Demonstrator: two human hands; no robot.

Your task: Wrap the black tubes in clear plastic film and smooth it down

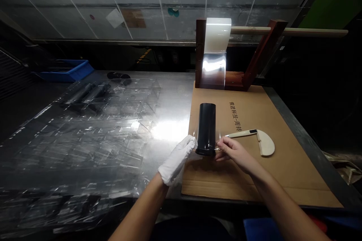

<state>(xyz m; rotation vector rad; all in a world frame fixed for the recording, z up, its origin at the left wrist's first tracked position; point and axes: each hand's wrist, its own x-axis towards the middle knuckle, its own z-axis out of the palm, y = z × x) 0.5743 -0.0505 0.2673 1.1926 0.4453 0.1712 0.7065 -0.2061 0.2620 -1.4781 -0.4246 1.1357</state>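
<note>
A glossy black cylinder [207, 126] with a flared rim at its near end lies on the cardboard sheet [243, 180]. Clear film [218, 132] shows faintly along both its sides. My left hand [179, 158], in a white glove, pinches the film's edge beside the left of the rim. On the other side my bare right hand [230, 150] has its thumb and fingers pressed together on the film near the rim. Just beyond the right fingers lies a cream tool [266, 143] with a slim handle and a half-round end.
A roll of clear film [217, 35] hangs on a wooden stand [250, 56] at the back. Clear plastic trays [107, 131] cover the left of the metal table [172, 101], some holding black cylinders. A blue bin [68, 70] stands at the far left.
</note>
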